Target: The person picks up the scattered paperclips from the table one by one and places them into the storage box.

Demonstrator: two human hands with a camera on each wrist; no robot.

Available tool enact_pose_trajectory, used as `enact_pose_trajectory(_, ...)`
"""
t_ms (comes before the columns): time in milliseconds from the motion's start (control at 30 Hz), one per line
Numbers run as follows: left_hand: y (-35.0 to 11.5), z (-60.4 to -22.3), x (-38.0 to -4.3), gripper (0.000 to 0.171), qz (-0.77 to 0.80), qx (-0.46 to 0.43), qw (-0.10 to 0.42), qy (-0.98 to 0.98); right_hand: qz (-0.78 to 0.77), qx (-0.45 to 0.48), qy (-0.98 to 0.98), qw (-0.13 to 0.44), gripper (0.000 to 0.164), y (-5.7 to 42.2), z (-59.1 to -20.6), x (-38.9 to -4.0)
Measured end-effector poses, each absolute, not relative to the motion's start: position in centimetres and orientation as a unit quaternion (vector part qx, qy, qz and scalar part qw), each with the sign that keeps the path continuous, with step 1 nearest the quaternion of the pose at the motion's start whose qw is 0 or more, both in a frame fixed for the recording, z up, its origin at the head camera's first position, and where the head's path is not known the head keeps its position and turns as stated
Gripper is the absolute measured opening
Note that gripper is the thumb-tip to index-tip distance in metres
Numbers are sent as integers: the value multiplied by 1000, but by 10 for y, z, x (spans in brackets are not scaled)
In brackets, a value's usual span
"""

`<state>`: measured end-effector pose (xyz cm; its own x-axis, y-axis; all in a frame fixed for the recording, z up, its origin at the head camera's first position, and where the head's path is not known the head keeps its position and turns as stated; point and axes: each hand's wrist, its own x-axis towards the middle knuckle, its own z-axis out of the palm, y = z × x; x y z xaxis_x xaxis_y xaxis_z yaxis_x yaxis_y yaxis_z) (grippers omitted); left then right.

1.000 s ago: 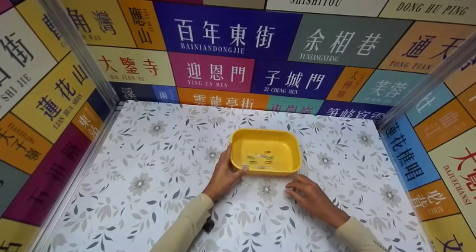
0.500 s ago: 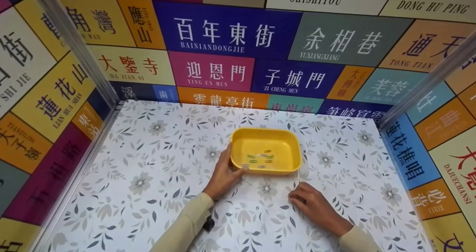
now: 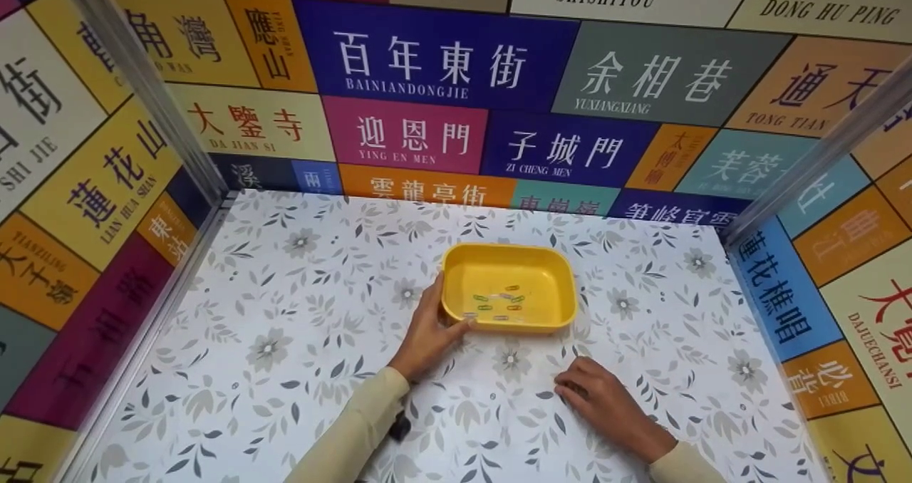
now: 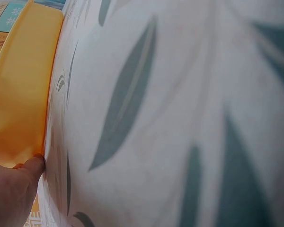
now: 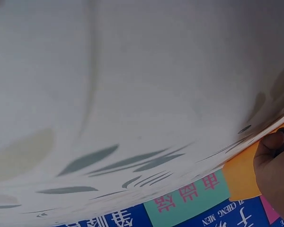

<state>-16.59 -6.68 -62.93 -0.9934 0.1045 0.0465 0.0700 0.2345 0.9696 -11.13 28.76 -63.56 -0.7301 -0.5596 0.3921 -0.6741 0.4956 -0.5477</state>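
Note:
A yellow plastic tray (image 3: 509,262) with rounded corners rests on the table. Several small paper clips (image 3: 485,308) in green, orange and pale colours lie scattered on its floor. My left hand (image 3: 427,326) grips the tray's near left corner, thumb at the front wall and fingers along the left side. In the left wrist view, the thumb touches the tray wall (image 4: 23,85) low down near the table. My right hand (image 3: 602,401) rests on the table in front of the tray's right end, apart from it. Its fingers are loosely curled, with nothing visible in them.
White table covering (image 3: 342,412) with a grey leaf and flower print lies under everything. Colourful panels (image 3: 434,55) with street names stand behind and at both sides. Metal posts (image 3: 153,91) mark the corners. A small dark object (image 3: 400,427) shows beside the left sleeve.
My right hand has drawn back a little from the tray toward the near side, and its fingers have curled in more. The left hand and the tray stay put.

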Motion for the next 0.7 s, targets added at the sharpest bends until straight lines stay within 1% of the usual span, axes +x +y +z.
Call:
enact_pose_trajectory(167, -67, -631, -166, 112, 617, 54, 12, 785, 347, 350, -866, 78, 19, 288, -637, -110)
enact_pose_trajectory(533, -67, -631, -167, 112, 620, 62, 9, 782, 332, 375, -856, 127, 22, 291, -642, -110)
enact_pose_trajectory(700, -68, -631, -166, 111, 622, 67, 4, 780, 338, 378, -853, 124, 21, 291, -641, -110)
